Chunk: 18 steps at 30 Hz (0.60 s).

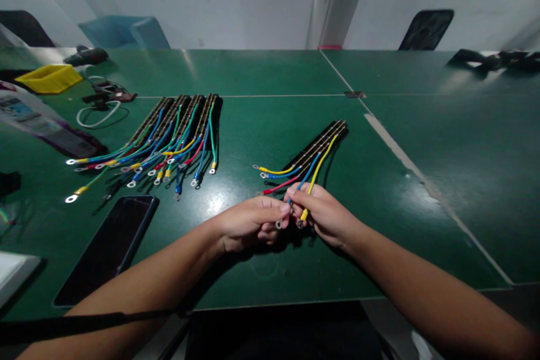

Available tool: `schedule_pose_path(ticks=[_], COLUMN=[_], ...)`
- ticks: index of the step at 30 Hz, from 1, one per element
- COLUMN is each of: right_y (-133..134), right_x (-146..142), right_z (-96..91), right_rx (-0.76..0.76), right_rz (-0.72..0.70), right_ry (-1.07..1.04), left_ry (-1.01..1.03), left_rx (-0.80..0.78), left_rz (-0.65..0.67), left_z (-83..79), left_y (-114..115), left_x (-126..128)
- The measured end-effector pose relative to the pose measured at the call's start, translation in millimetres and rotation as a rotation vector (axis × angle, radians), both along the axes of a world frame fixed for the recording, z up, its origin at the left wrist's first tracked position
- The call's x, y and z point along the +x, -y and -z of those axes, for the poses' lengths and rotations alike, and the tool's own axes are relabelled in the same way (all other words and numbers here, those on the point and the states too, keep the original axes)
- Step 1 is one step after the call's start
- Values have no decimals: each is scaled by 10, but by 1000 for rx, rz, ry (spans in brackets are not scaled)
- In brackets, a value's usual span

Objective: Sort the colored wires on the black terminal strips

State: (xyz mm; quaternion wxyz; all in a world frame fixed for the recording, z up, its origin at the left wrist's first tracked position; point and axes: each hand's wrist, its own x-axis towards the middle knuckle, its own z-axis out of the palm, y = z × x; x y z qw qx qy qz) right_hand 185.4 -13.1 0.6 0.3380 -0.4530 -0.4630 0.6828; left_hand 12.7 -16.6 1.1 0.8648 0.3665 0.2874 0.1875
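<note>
A black terminal strip (pixel 323 140) lies slantwise on the green table (pixel 270 112), with yellow, blue and red wires running from it toward me. My right hand (pixel 324 214) is closed around a yellow wire (pixel 317 171) near its ring lug, with a blue wire beside it. My left hand (pixel 248 224) pinches a small ring lug at the tip of the blue wire (pixel 307 175), its fingertips touching those of the right hand. Other wires (pixel 276 171) of the same strip lie loose on the table just beyond both hands.
Several similar strips with coloured wires (pixel 169 135) lie in a row at the left. A dark phone (pixel 109 247) rests near the front left edge. A yellow tray (pixel 49 77), a white cable (pixel 97 115) and a plastic packet (pixel 37 121) sit far left. Black objects (pixel 493 59) lie at back right.
</note>
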Motion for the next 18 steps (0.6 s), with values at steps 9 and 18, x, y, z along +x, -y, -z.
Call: schedule_pose_path(ticks=[9,18], right_y=[5,7], right_x=[-36,-79], right_z=[0,-41], right_rx=[-4,-27], right_rz=[41,30], right_ry=[32,53], left_ry=[-26,-26], left_rx=[36,14], left_rz=[6,36], left_z=[19,-35], left_y=[2,1], left_x=[0,-10])
